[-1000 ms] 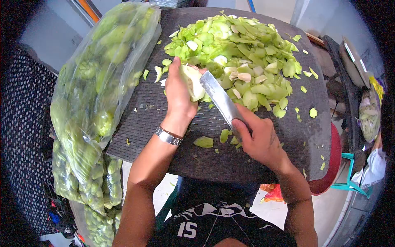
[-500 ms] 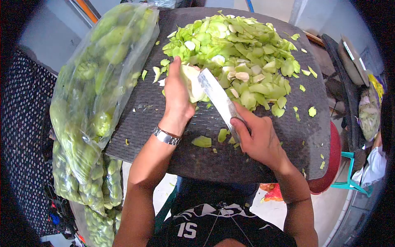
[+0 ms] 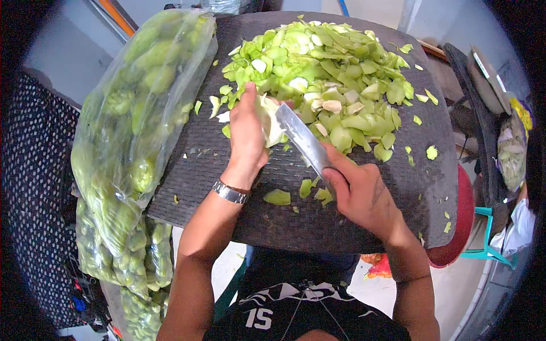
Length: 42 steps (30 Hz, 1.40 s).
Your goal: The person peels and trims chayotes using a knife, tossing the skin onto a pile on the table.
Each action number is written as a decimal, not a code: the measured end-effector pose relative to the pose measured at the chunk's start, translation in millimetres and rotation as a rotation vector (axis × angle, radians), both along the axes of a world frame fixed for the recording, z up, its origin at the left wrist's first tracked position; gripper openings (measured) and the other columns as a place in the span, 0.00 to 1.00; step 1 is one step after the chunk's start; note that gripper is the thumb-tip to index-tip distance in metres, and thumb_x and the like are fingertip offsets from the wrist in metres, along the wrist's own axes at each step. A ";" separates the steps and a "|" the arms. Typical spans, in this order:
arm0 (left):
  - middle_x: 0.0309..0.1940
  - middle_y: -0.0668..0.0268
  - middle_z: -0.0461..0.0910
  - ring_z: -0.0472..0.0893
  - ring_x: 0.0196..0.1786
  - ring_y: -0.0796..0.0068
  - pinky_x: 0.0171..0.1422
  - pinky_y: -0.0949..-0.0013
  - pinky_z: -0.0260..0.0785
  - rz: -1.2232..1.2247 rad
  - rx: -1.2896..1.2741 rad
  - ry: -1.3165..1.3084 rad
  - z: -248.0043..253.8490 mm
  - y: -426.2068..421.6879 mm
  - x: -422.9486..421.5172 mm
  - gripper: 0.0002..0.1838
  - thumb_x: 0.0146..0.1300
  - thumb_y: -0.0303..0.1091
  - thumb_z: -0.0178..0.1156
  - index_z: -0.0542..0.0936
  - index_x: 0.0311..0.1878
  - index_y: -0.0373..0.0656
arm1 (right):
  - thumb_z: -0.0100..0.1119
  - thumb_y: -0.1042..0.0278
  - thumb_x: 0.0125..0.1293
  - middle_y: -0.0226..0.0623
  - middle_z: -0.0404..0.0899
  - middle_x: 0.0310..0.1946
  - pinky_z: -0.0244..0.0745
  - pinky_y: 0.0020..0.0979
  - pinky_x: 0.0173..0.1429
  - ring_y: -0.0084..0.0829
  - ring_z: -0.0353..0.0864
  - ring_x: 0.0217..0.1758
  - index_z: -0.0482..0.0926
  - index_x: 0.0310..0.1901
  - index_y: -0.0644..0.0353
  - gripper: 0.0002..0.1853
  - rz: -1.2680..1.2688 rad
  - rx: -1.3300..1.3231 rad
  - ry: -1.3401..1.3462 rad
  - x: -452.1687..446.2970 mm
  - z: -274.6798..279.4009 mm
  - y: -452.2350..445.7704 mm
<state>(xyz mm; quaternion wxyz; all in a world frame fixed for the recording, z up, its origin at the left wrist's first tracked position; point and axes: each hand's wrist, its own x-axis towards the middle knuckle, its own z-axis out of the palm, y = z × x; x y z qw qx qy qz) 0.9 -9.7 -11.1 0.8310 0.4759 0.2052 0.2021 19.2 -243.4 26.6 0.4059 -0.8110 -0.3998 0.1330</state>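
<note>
My left hand (image 3: 245,136), with a metal watch on its wrist, is wrapped round a pale peeled chayote (image 3: 271,122) over the dark woven tabletop (image 3: 196,190). My right hand (image 3: 361,190) grips a knife (image 3: 305,139) by the handle end. Its broad blade points up and left, and the tip reaches the right side of the chayote. Just beyond both hands lies a big heap of light green peelings (image 3: 324,65) mixed with whitish pieces. A few loose peelings (image 3: 277,197) lie on the near part of the table.
A long clear plastic bag of green chayotes (image 3: 133,113) leans over the table's left edge, with more filled bags (image 3: 116,250) below. To the right are a red rounded object (image 3: 455,227) and a turquoise stool (image 3: 486,238).
The knife blade has turned slightly, its face now looking darker and greyer. The chayote has shifted a little in my left hand, showing a narrower side. Both hands stay in nearly the same place.
</note>
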 end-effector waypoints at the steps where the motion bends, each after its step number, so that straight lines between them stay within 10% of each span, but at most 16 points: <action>1: 0.42 0.42 0.85 0.89 0.41 0.43 0.50 0.48 0.84 -0.023 0.009 0.000 -2.2 1.1 1.8 0.30 0.78 0.59 0.47 0.76 0.48 0.34 | 0.60 0.73 0.73 0.62 0.80 0.29 0.78 0.41 0.36 0.58 0.86 0.36 0.73 0.69 0.64 0.24 0.000 0.011 -0.008 1.6 -3.0 0.3; 10: 0.39 0.47 0.88 0.90 0.36 0.54 0.39 0.55 0.87 -0.274 0.086 0.153 13.7 23.3 -3.0 0.26 0.77 0.55 0.52 0.77 0.52 0.37 | 0.59 0.70 0.74 0.50 0.82 0.23 0.76 0.34 0.31 0.40 0.84 0.21 0.74 0.70 0.62 0.24 0.133 0.060 0.030 23.6 -17.6 -6.9; 15: 0.37 0.52 0.88 0.90 0.35 0.54 0.39 0.53 0.88 -0.334 0.061 0.184 21.1 34.2 -8.7 0.25 0.76 0.54 0.55 0.77 0.53 0.37 | 0.60 0.65 0.73 0.62 0.83 0.35 0.82 0.44 0.44 0.58 0.87 0.41 0.78 0.65 0.60 0.21 0.143 -0.018 0.228 28.2 -9.4 -4.3; 21: 0.43 0.45 0.85 0.87 0.48 0.41 0.59 0.43 0.81 -0.070 -0.182 -0.054 -4.0 11.9 5.1 0.30 0.75 0.60 0.52 0.77 0.46 0.36 | 0.59 0.66 0.74 0.61 0.83 0.36 0.82 0.44 0.43 0.59 0.86 0.41 0.78 0.66 0.60 0.21 0.059 0.049 0.013 22.0 -15.8 0.3; 37: 0.47 0.46 0.84 0.85 0.52 0.38 0.59 0.41 0.78 0.069 -0.283 -0.110 -0.8 3.5 0.0 0.32 0.77 0.63 0.43 0.76 0.47 0.37 | 0.62 0.66 0.73 0.64 0.82 0.37 0.82 0.45 0.45 0.58 0.87 0.42 0.79 0.63 0.66 0.21 -0.001 0.063 0.108 9.7 -19.8 8.0; 42: 0.45 0.47 0.84 0.86 0.51 0.39 0.57 0.43 0.78 0.031 -0.241 -0.159 -1.6 9.4 0.8 0.34 0.77 0.63 0.41 0.77 0.44 0.37 | 0.56 0.68 0.77 0.44 0.81 0.22 0.75 0.32 0.27 0.26 0.80 0.17 0.73 0.71 0.61 0.23 0.038 0.131 0.048 5.6 -31.0 7.6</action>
